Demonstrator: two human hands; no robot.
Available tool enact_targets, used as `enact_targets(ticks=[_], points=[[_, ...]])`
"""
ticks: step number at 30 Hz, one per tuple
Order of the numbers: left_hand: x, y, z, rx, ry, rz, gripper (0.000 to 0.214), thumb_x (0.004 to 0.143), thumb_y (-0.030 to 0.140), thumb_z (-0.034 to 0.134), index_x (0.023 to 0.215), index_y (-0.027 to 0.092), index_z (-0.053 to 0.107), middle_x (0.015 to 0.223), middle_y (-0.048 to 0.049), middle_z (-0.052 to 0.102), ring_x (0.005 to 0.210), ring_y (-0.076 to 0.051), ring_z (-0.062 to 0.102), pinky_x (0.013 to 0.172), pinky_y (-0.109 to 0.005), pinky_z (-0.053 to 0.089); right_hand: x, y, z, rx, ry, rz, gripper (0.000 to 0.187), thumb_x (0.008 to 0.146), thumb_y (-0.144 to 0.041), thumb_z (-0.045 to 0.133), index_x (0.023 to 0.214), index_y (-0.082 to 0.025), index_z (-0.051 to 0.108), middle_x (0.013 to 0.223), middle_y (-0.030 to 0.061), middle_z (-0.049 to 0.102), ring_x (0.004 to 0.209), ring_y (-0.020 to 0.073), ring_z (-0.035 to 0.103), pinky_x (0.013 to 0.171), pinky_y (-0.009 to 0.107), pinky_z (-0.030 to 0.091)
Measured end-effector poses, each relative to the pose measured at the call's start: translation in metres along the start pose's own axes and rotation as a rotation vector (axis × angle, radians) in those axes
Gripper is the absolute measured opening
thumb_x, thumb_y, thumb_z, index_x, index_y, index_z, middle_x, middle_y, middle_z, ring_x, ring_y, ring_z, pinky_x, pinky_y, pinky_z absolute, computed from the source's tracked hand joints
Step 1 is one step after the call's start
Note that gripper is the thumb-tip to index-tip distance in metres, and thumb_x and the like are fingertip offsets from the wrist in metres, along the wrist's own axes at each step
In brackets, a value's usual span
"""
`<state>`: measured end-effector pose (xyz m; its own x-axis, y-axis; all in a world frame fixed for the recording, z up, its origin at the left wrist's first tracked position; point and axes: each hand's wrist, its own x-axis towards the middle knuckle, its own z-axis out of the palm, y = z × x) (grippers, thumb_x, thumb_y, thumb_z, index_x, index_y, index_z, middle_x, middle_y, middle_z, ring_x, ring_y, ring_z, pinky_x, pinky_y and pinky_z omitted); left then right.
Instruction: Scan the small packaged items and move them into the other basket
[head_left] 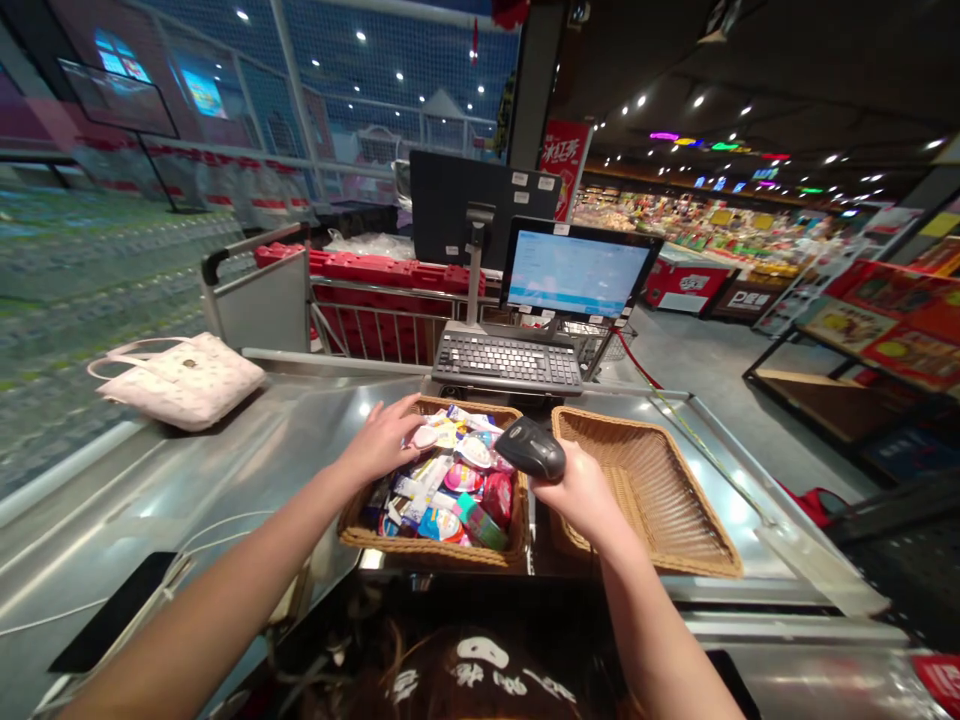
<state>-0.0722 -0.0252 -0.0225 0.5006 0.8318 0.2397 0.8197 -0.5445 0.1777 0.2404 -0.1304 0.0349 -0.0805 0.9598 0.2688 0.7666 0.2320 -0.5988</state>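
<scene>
My left hand (384, 437) reaches over the far left side of a wicker basket (435, 548) full of small packaged goods (446, 480). Its fingers are spread, with the tips at a small pale package (424, 437); no firm grip shows. A black handheld barcode scanner (531, 449) is in my right hand (581, 487), its head pointing left above the basket's right side. Among the goods are a pink-lidded cup (463, 477) and a green and pink packet (481, 520). To the right stands a second wicker basket (660, 480), with nothing visible inside.
A keyboard (510, 360) and a lit monitor (577, 270) stand behind the baskets. On the metal counter (300, 420) lie a pale handbag (180, 380) and a black phone (112, 612) with white cables. A shopping cart (382, 325) is beyond the counter.
</scene>
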Motion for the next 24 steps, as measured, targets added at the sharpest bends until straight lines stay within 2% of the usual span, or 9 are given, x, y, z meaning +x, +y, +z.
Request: enact_targets(ticks=[4,6,10,13,17,21,24], points=[[-0.018,-0.010,0.004,-0.026,-0.178,-0.021,0.033,0.081,0.041,0.060,0.110,0.028,0.064,0.155,-0.0120,0.031,0.141,-0.034,0.032,0.107,-0.068,0.023,0.001,0.002,0.008,0.041,-0.032,0.004,0.014,0.066,-0.017,0.061,0.080,-0.019,0.062,0.082,0.0038,0.069,0.077,0.0209,0.062,0.071,0.029,0.045],[-0.024,-0.013,0.003,-0.027,-0.225,-0.030,0.036,0.079,0.045,0.062,0.112,0.028,0.064,0.157,-0.0130,0.028,0.142,-0.035,0.029,0.108,-0.067,0.022,0.001,0.004,0.011,0.056,-0.050,0.021,0.016,0.066,-0.017,0.062,0.082,-0.018,0.063,0.084,0.0046,0.069,0.079,0.0215,0.063,0.071,0.030,0.046],[-0.026,-0.014,0.004,-0.015,-0.238,-0.010,0.042,0.078,0.045,0.065,0.116,0.027,0.063,0.157,-0.0153,0.025,0.144,-0.035,0.026,0.110,-0.064,0.020,-0.003,0.015,0.009,0.055,-0.051,0.059,0.017,0.067,-0.020,0.061,0.084,-0.018,0.064,0.084,0.0049,0.070,0.079,0.0222,0.064,0.070,0.031,0.047],[-0.015,-0.004,0.007,-0.035,-0.183,0.023,0.045,0.081,0.050,0.061,0.119,0.024,0.062,0.156,-0.0156,0.028,0.142,-0.035,0.029,0.111,-0.063,0.022,-0.009,0.031,-0.005,0.044,-0.003,0.103,0.019,0.068,-0.022,0.060,0.086,-0.018,0.065,0.082,0.0046,0.069,0.077,0.0216,0.065,0.069,0.030,0.048],[0.014,0.030,0.012,-0.092,-0.083,0.160,0.047,0.084,0.051,0.059,0.123,0.023,0.060,0.154,-0.0146,0.034,0.139,-0.033,0.035,0.113,-0.056,0.026,-0.022,0.056,-0.041,-0.036,0.148,0.180,0.018,0.067,-0.028,0.061,0.082,-0.017,0.065,0.081,0.0058,0.068,0.076,0.0228,0.065,0.070,0.033,0.050],[0.055,0.087,0.020,-0.142,-0.068,0.306,0.043,0.087,0.047,0.058,0.123,0.024,0.059,0.152,-0.0129,0.038,0.139,-0.031,0.037,0.114,-0.056,0.026,-0.040,0.083,-0.081,-0.072,0.290,0.270,0.017,0.067,-0.033,0.062,0.076,-0.018,0.062,0.077,0.0049,0.067,0.071,0.0216,0.063,0.066,0.032,0.050],[0.090,0.134,0.038,-0.162,-0.098,0.445,0.035,0.089,0.040,0.056,0.120,0.022,0.060,0.150,-0.0134,0.041,0.139,-0.029,0.036,0.114,-0.057,0.025,-0.055,0.103,-0.104,-0.103,0.363,0.302,0.015,0.068,-0.034,0.063,0.070,-0.019,0.060,0.072,0.0037,0.064,0.066,0.0199,0.061,0.064,0.031,0.050]])
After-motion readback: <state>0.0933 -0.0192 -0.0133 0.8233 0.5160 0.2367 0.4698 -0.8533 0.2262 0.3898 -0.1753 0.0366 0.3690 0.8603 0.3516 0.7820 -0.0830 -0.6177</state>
